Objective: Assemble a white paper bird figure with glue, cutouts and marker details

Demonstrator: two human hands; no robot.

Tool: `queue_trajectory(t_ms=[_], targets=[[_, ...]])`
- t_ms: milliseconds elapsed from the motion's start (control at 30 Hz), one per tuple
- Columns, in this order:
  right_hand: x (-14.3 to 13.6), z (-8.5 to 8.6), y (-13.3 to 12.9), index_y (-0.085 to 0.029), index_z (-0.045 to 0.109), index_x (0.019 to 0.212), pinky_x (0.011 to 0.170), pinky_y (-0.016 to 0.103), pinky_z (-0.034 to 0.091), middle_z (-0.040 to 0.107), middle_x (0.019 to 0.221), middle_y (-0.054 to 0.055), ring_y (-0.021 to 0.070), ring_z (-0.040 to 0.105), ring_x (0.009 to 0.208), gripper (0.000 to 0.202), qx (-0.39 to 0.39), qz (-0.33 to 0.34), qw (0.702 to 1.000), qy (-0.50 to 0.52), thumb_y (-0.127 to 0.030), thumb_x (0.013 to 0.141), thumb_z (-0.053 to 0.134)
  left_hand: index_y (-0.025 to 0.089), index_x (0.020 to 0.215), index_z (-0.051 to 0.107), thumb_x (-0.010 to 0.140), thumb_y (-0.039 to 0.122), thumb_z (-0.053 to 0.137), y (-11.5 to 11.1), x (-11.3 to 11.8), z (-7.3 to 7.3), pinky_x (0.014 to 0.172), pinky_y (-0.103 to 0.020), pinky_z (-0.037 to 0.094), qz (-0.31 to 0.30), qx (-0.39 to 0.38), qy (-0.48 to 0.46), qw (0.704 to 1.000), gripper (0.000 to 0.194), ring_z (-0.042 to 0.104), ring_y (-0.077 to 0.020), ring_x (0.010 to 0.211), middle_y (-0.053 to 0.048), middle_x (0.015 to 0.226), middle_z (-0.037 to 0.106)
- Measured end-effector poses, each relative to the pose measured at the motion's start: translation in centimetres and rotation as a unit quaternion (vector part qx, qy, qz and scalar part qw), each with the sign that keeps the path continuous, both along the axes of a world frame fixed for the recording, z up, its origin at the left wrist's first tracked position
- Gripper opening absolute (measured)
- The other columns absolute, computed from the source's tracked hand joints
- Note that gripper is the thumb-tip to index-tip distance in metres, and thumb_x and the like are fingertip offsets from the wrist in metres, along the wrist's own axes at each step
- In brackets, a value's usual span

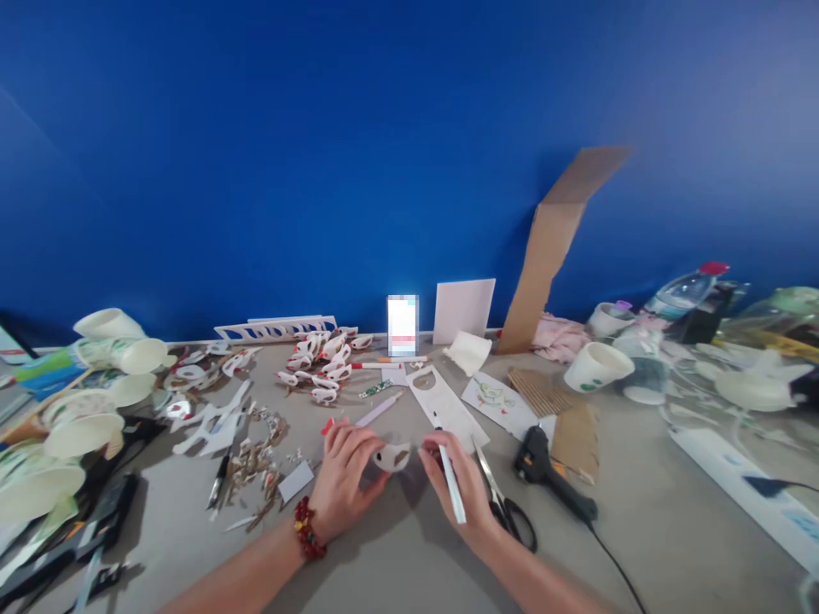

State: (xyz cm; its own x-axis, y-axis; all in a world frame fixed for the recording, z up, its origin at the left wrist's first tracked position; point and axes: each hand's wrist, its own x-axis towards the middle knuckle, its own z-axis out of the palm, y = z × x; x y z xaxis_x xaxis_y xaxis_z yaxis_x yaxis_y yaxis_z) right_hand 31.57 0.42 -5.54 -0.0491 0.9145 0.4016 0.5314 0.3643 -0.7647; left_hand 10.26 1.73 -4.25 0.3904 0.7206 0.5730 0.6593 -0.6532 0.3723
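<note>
My left hand [349,469] has its thumb and fingers closed around one end of a small white piece [392,458], which sits just above the middle of the near worktop [397,563], with a dark spot showing near the held end. My right hand [455,482] is clamped on a white pen [454,488], its black end pointing away from me and its pale end towards me; the two hands are apart, the white piece between them. I wear a red bead bracelet [310,529] on my left wrist. Just beside my right hand lie the scissors [499,496], and further right the black glue gun [550,473]. Beyond my right hand lies a card [451,414] with a hole cut in it, next to a sketch [492,399] in green and red. A cluster of white cutouts [326,362] with red parts stands further back on the left, near a red pen [377,367]. Brown scraps [256,452] are strewn left of my left hand. A lit screen [403,326] stands by the blue wall [384,153], left of a white board [465,311].
</note>
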Motion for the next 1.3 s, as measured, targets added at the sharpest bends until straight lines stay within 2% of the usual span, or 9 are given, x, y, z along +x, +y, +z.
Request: queue_trajectory(t_ms=[400, 867, 1300], targets=[[-0.2, -0.7, 0.0, -0.022, 0.059, 0.104, 0.074, 0.026, 0.055, 0.07, 0.092, 0.005, 0.0187, 0.07, 0.083, 0.014, 0.004, 0.047, 0.999, -0.019, -0.021, 0.093, 0.05, 0.02, 0.106, 0.06, 0.085, 0.028, 0.061, 0.2, -0.1, -0.3, 0.109, -0.048, 0.029, -0.03, -0.021, 0.03, 0.999, 0.023, 0.056, -0.023, 0.103, -0.006, 0.105, 0.066], [-0.1, -0.7, 0.0, -0.02, 0.06, 0.106, 0.076, 0.028, 0.057, 0.071, 0.096, 0.008, 0.0201, 0.071, 0.085, 0.017, 0.056, 0.044, 0.997, -0.036, -0.024, 0.092, 0.053, 0.021, 0.11, 0.058, 0.087, 0.032, 0.058, 0.0, -0.1, -0.5, 0.112, -0.05, 0.026, -0.042, -0.024, 0.038, 0.998, 0.025, 0.055, -0.0229, 0.105, -0.007, 0.108, 0.066], [0.0, -1.2, 0.3, -0.021, 0.058, 0.107, 0.075, 0.029, 0.058, 0.071, 0.094, 0.008, 0.0201, 0.072, 0.082, 0.017, 0.066, 0.044, 0.996, -0.05, -0.028, 0.092, 0.054, 0.021, 0.109, 0.058, 0.084, 0.033, 0.062, 0.1, -0.2, -0.7, 0.113, -0.047, 0.025, -0.042, -0.019, 0.029, 0.999, 0.028, 0.055, -0.0218, 0.104, -0.006, 0.108, 0.066]])
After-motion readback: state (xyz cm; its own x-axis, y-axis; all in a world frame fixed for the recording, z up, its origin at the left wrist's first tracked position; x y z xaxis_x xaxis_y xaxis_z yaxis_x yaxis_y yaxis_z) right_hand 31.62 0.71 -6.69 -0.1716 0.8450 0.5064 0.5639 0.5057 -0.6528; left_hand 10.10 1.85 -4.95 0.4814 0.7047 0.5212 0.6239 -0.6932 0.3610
